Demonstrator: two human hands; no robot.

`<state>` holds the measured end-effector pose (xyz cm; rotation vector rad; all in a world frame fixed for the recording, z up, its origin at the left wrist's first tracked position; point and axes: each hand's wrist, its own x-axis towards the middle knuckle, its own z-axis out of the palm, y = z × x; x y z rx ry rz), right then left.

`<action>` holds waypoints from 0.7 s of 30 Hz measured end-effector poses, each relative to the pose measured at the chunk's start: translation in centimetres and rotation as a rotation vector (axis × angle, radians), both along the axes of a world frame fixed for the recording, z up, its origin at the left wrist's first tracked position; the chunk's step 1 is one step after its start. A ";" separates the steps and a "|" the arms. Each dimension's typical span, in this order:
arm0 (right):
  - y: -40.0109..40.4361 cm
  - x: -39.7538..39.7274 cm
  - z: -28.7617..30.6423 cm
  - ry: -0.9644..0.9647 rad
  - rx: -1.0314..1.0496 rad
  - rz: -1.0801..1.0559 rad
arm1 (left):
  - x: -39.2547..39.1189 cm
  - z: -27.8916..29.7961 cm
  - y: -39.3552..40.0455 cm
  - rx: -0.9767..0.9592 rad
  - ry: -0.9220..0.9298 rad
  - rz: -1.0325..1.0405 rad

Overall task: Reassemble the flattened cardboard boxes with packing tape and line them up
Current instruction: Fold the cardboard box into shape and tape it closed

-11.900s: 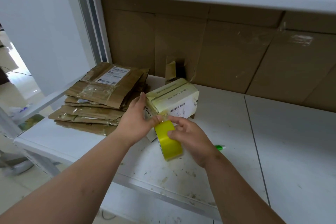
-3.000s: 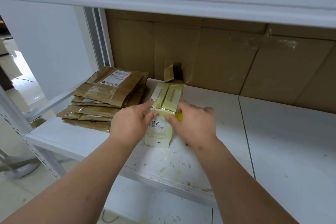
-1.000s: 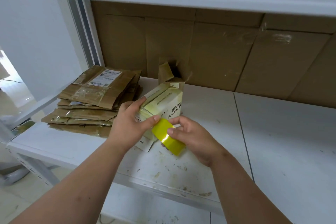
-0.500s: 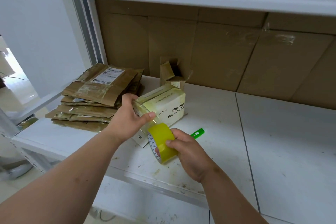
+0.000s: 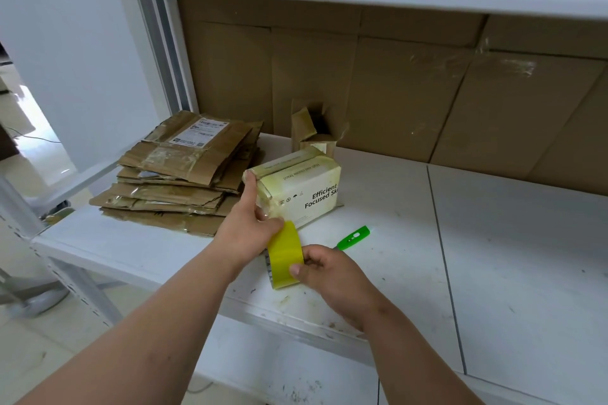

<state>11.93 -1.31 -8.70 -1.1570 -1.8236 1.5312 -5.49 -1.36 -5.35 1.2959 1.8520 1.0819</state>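
The fingers (image 5: 297, 270) of the right hand (image 5: 332, 276) were curled round a yellow-green roll of glossy packing tape (image 5: 285, 258), held just above the front of the white metal shelf (image 5: 493, 256). The left hand (image 5: 248, 223) was clamped on the near end of the small pale-yellow and white printed cardboard box (image 5: 296, 187), thumb pressed by the tape's upper edge, index finger stretched along the box corner. That box stood squared up on the shelf, its top flaps shut under shiny, wrinkled tape; the near end was judged to be the seam in hand. 1 small brown carton (image 5: 314, 131) with ragged open flaps stood behind it. A stack of flattened brown corrugated boxes (image 5: 184, 174), creased and streaked with old film, lay to the left, so most of the work appeared to remain. A green plastic cutter (image 5: 353, 238) lay beside the roll.
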 end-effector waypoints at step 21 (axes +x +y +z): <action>6.1 3.5 -0.2 -0.631 0.576 -0.221 | 3.1 -1.6 -2.0 0.059 -0.503 0.285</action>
